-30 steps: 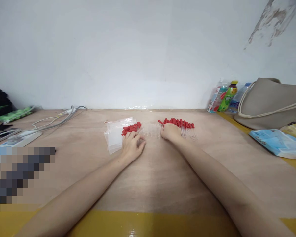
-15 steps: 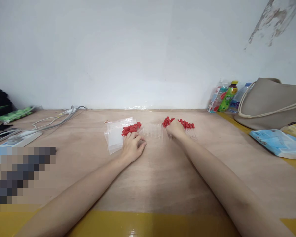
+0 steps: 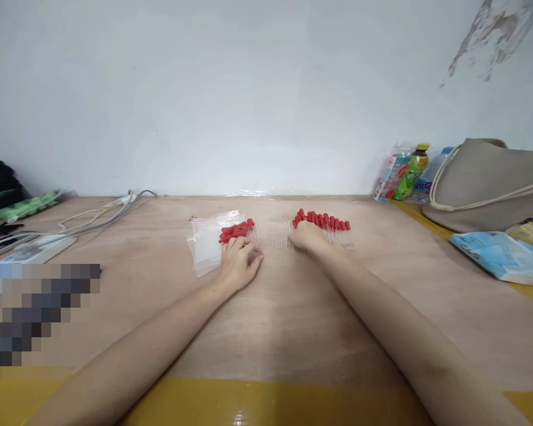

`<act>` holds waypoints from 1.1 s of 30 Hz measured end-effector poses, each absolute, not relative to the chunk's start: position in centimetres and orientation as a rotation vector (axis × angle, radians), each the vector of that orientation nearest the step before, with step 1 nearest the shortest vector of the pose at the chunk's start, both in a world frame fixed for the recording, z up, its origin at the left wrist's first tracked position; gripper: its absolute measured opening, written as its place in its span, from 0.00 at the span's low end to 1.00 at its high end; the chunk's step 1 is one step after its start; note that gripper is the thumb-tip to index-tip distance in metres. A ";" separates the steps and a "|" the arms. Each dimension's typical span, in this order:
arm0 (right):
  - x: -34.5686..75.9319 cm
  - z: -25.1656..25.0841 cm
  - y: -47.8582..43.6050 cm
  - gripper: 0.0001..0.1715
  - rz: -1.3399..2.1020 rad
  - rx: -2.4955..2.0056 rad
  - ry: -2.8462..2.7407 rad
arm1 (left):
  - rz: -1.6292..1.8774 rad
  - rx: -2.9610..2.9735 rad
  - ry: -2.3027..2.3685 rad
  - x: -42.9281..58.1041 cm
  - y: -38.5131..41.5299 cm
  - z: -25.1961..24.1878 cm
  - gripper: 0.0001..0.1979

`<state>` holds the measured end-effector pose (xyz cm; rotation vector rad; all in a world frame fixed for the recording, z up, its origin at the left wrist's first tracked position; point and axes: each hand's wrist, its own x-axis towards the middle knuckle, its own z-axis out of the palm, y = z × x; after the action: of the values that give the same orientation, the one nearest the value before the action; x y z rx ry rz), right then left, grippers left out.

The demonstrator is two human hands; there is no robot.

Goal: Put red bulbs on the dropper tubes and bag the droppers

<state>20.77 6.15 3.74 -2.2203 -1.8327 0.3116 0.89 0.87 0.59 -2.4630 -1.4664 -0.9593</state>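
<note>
My left hand (image 3: 240,260) rests on the table beside a heap of red rubber bulbs (image 3: 234,231), its thumb apart from the bent fingers and nothing in its grasp. Several clear glass dropper tubes (image 3: 273,233) lie side by side in a row between my hands. At the right end of that row, my right hand (image 3: 308,236) has its fingertips closed on a glass tube, mostly hidden by the hand. Just beyond it, red-capped droppers (image 3: 333,222) form a slanting row, their glass ends toward me. Clear zip bags (image 3: 206,245) lie partly under the loose bulbs.
Drink bottles (image 3: 411,173) lean on the wall at the right, next to a grey bag (image 3: 488,183) and a blue tissue pack (image 3: 500,254). On the left are a power strip (image 3: 42,248) and cables (image 3: 104,214). Yellow tape (image 3: 213,402) covers the near edge.
My right hand has moved left and slightly nearer, from the red-capped droppers to the end of the glass tube row. More red caps now show behind it. My left hand stays put.
</note>
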 end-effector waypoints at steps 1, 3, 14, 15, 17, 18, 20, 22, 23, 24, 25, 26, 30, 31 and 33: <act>20.6 3.7 6.1 0.17 0.316 -2.222 -1.832 | -0.956 -2.460 -1.469 0.9 0.8 0.6 0.06; 20.5 3.7 6.1 0.17 0.325 -2.221 -1.833 | -0.950 -2.451 -1.479 1.0 0.7 0.6 0.06; 21.0 4.8 4.1 0.17 0.335 -1.998 -1.962 | -1.003 -2.262 -1.580 0.1 3.7 2.7 0.08; 21.2 4.6 3.6 0.16 0.309 -1.939 -1.977 | -0.963 -2.247 -1.609 0.0 4.5 3.0 0.08; 21.7 3.8 2.3 0.14 0.235 -1.773 -2.022 | -0.852 -2.221 -1.681 0.0 6.3 3.7 0.10; 22.0 3.3 1.7 0.14 0.191 -1.676 -2.051 | -0.806 -2.198 -1.724 0.1 7.2 3.9 0.10; 22.8 2.1 0.5 0.13 0.071 -1.493 -2.099 | -0.698 -2.177 -1.794 0.5 9.0 4.2 0.13; 23.6 0.9 -0.4 0.14 -0.076 -1.348 -2.132 | -0.591 -2.173 -1.859 1.1 10.4 4.3 0.15; 23.9 0.5 -0.7 0.15 -0.139 -1.294 -2.145 | -0.552 -2.174 -1.882 1.4 11.0 4.3 0.15; 24.2 0.1 -1.0 0.16 -0.185 -1.254 -2.156 | -0.527 -2.177 -1.899 1.7 11.4 4.2 0.14; 24.5 -0.2 -1.1 0.16 -0.212 -1.226 -2.165 | -0.517 -2.179 -1.910 1.9 11.6 4.1 0.14; 24.6 -0.5 -1.1 0.16 -0.223 -1.205 -2.171 | -0.519 -2.182 -1.917 2.1 11.8 4.1 0.13; 24.8 -0.8 -1.0 0.13 -0.179 -1.159 -2.149 | -0.558 -2.184 -1.962 2.0 11.7 4.4 0.10; 24.8 -0.8 -0.9 0.12 -0.156 -1.156 -2.139 | -0.595 -2.187 -1.978 1.8 11.5 4.7 0.10; 24.7 -0.7 -1.0 0.10 -0.107 -1.160 -2.115 | -0.774 -2.218 -1.992 1.3 10.9 5.1 0.09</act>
<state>24.71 -0.98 -0.69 -1.1595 -2.1155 -0.1072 1.33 10.92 5.14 -2.2175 -1.9920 -0.7739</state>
